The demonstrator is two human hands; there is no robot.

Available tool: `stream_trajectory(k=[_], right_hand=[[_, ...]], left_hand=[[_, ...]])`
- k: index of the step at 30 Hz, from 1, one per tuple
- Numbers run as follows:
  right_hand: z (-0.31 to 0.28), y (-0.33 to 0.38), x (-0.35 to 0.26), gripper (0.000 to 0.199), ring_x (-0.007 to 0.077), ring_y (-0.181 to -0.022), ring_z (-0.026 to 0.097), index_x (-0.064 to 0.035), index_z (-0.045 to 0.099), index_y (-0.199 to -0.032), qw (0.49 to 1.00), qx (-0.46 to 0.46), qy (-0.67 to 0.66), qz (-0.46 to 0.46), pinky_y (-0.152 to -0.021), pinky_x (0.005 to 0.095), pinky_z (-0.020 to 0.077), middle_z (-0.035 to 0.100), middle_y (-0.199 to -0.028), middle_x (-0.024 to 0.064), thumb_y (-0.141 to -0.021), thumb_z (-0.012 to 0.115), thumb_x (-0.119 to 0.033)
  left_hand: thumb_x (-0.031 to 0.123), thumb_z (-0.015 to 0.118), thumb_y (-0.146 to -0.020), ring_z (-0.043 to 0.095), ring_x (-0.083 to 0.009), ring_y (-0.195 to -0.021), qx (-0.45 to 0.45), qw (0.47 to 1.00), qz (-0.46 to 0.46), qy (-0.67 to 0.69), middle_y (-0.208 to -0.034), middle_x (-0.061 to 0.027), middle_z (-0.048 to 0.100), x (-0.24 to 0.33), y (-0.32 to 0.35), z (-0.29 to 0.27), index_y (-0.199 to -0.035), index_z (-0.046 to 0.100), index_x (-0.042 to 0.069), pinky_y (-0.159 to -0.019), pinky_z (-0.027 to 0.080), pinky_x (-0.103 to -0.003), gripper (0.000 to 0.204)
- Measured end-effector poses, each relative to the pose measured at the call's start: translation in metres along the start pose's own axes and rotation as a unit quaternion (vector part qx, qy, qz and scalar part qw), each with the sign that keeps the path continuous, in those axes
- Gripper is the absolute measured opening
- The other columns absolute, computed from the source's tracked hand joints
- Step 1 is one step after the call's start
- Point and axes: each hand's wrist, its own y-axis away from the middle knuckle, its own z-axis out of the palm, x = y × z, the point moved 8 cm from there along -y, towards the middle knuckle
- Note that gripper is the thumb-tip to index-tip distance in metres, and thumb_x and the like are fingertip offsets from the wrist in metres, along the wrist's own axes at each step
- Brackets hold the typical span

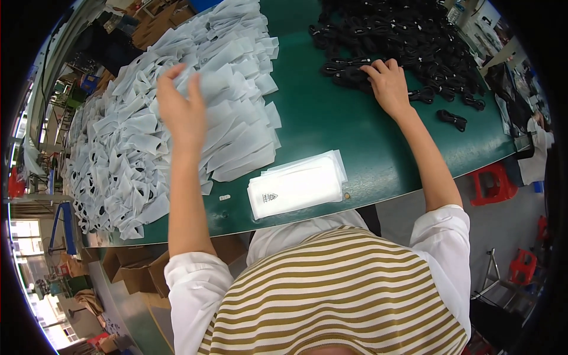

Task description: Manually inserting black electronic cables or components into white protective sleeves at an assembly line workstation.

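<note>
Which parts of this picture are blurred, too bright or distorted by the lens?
Head view: the left hand is smeared, likely by motion, while the right hand looks sharper; head view: lower-left windows wash out; head view: the green table shows a bowed near edge.

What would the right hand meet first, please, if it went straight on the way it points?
The right hand would most likely meet the coiled black cables heaped just ahead of it, though its height above them is hard to judge.
</note>
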Motion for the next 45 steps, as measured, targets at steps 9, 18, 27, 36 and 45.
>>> stream_trajectory(k=[9, 18, 27, 36, 45], right_hand=[[-0.041, 0.057, -0.049, 0.02, 0.0166, -0.061, 0.059, 0.0003, 0.062, -0.111, 0.814, -0.093, -0.506, 0.27, -0.058, 0.0296, 0.0475, 0.056, -0.085, 0.0068, -0.098, 0.052, -0.012], [-0.087, 0.11, -0.099, 0.023, 0.01, -0.064, 0.053, 0.0004, 0.062, -0.115, 0.727, -0.201, -0.581, 0.305, -0.057, 0.024, 0.0422, 0.055, -0.083, 0.0033, -0.095, 0.051, -0.005], [-0.113, 0.108, -0.115, 0.03, 0.0198, -0.074, 0.052, -0.0037, 0.065, -0.117, 0.814, -0.263, -0.508, 0.105, -0.065, 0.0302, 0.0409, 0.051, -0.079, 0.007, -0.088, 0.061, -0.001], [-0.068, 0.139, -0.134, 0.02, 0.0196, -0.078, 0.056, -0.0042, 0.069, -0.106, 0.518, -0.383, -0.67, 0.368, -0.064, 0.0305, 0.045, 0.055, -0.086, 0.0066, -0.086, 0.069, -0.004], [-0.119, 0.082, -0.131, 0.028, 0.0194, -0.083, 0.057, -0.0054, 0.068, -0.103, 0.839, -0.117, -0.529, 0.041, -0.067, 0.0293, 0.0454, 0.058, -0.097, 0.0079, -0.077, 0.078, -0.003]], left_hand=[[0.005, 0.075, -0.078, 0.059, -0.0325, -0.084, -0.345, 0.901, 0.031, 0.262, -0.09, -0.0136, 0.059, 0.155, 0.171, 0.041, -0.095, 0.062, 0.001, -0.074, 0.049, -0.039, 0.022], [0.0, 0.068, -0.084, 0.059, -0.0254, -0.077, -0.38, 0.872, -0.094, 0.292, -0.085, -0.0114, 0.059, 0.138, 0.193, 0.057, -0.09, 0.06, 0.001, -0.069, 0.049, -0.033, 0.01], [-0.003, 0.064, -0.087, 0.058, -0.0209, -0.076, -0.37, 0.841, -0.184, 0.35, -0.09, -0.0106, 0.062, 0.127, 0.19, 0.056, -0.09, 0.059, 0.0, -0.07, 0.049, -0.03, 0.007], [-0.004, 0.068, -0.08, 0.055, -0.0302, -0.094, -0.34, 0.863, -0.005, 0.374, -0.101, -0.0108, 0.061, 0.155, 0.172, 0.039, -0.087, 0.058, 0.002, -0.081, 0.046, -0.037, 0.014], [-0.001, 0.069, -0.081, 0.054, -0.0287, -0.1, -0.309, 0.88, -0.104, 0.344, -0.106, -0.0097, 0.06, 0.12, 0.156, 0.036, -0.087, 0.059, 0.004, -0.086, 0.045, -0.036, 0.013]])
